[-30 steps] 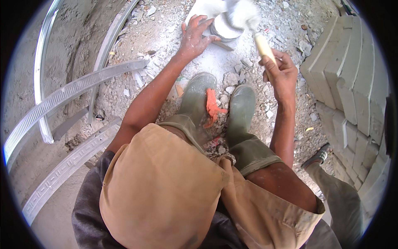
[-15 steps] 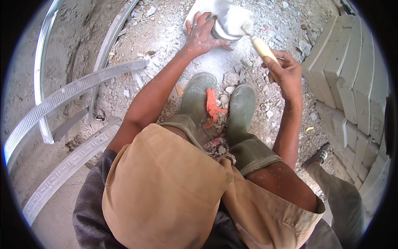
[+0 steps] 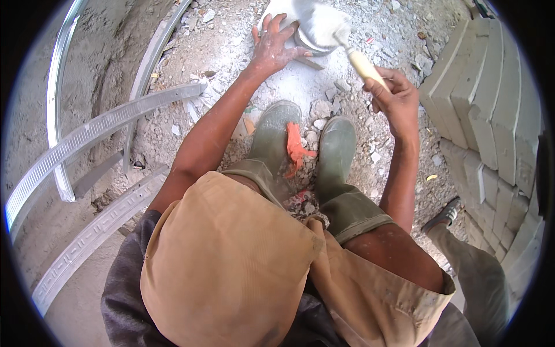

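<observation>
My right hand (image 3: 396, 95) grips the cream handle of a trowel (image 3: 362, 65). Its blade, white with powdery material (image 3: 329, 29) and slightly blurred, lies over a round white container (image 3: 312, 47), whose contents I cannot make out. My left hand (image 3: 272, 46) has its fingers spread at the container's left side, on or just over a pale board (image 3: 272, 11); whether it presses on either is unclear. White powder (image 3: 300, 81) covers the ground below them, just beyond the toes of my green rubber boots (image 3: 338, 144).
Curved metal channels (image 3: 110, 127) lie along a rough cement wall (image 3: 32, 87) at left. Grey blocks (image 3: 480, 98) are stacked at right, beside another person's leg and striped shoe (image 3: 445, 217). An orange scrap (image 3: 298, 147) lies between my boots amid rubble (image 3: 422, 162).
Compared with a second ago, the trowel has moved a little down and left over the container, and my right hand slightly rightward. My left hand shifted right, then back left.
</observation>
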The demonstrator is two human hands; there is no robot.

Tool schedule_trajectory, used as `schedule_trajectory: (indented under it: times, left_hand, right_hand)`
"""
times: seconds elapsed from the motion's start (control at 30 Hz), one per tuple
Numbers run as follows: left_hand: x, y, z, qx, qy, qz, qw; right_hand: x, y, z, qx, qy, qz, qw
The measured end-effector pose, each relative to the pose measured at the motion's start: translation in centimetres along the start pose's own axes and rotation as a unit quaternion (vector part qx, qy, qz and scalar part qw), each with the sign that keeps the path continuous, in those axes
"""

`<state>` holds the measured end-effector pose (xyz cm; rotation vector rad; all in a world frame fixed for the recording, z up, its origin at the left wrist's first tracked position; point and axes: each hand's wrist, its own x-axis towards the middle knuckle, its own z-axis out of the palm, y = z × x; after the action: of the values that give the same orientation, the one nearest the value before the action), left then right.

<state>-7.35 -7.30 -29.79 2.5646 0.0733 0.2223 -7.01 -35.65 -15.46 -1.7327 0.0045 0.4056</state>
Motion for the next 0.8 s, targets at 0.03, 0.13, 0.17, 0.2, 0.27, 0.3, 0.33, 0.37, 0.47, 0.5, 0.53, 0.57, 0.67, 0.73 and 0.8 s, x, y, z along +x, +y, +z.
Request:
schedule_trajectory:
  times: [0.03,0.13,0.17,0.2,0.27,0.3,0.33,0.37,0.47,0.5,0.53,0.57,0.67,0.73,0.8]
  left_hand:
    - [0.1,-0.2,0.0,-0.001,0.007,0.007,1.000]
    - [0.4,0.4,-0.4,0.014,-0.010,-0.004,1.000]
    - [0.4,0.1,-0.5,0.025,-0.012,-0.004,1.000]
    - [0.4,-0.2,-0.6,0.036,-0.014,-0.004,0.999]
    - [0.3,-0.3,-0.7,0.040,-0.010,-0.005,0.999]
    - [0.2,0.0,-0.6,0.033,-0.005,-0.006,0.999]
    - [0.0,0.3,-0.5,0.026,0.000,-0.007,1.000]
    - [-0.3,0.1,-0.2,0.029,0.015,-0.017,0.999]
    - [-1.3,0.7,0.9,0.020,0.048,-0.026,0.998]
    - [-1.9,1.6,1.0,0.008,0.051,-0.017,0.999]
    - [-2.1,2.6,1.1,-0.004,0.055,-0.009,0.998]
    - [-1.9,3.1,1.2,-0.019,0.061,-0.012,0.998]
    - [-1.1,4.4,1.6,-0.036,0.077,-0.024,0.996]
    - [-0.3,3.2,1.6,-0.007,0.082,-0.008,0.997]
    - [0.3,2.7,1.6,-0.008,0.082,0.004,0.997]
  right_hand:
    - [0.0,0.0,0.0,0.023,0.013,-0.012,1.000]
    - [0.0,0.2,-0.2,-0.007,0.004,0.014,1.000]
    - [-0.1,0.2,-0.3,-0.038,-0.021,0.034,0.998]
    - [-0.1,0.1,-0.2,-0.012,-0.006,0.014,1.000]
    - [-0.2,0.3,0.2,0.039,0.026,-0.024,0.999]
    - [-0.2,0.5,0.4,0.064,0.042,-0.042,0.996]
    - [-0.3,1.0,0.8,0.055,0.084,-0.044,0.994]
    - [-0.2,0.9,0.8,0.035,0.054,-0.021,0.998]
    - [-0.4,0.8,-0.1,0.029,-0.026,0.025,0.999]
    - [-0.5,0.9,0.1,0.050,0.010,0.007,0.999]
    - [-0.5,1.1,0.4,0.070,0.045,-0.010,0.996]
    - [-0.4,1.0,0.7,0.090,0.077,-0.031,0.993]
    - [-0.4,0.9,-0.3,0.005,0.006,0.005,1.000]
    - [-0.5,0.8,-0.3,-0.011,-0.039,0.013,0.999]
    - [-0.5,0.9,0.5,0.040,0.044,-0.034,0.998]
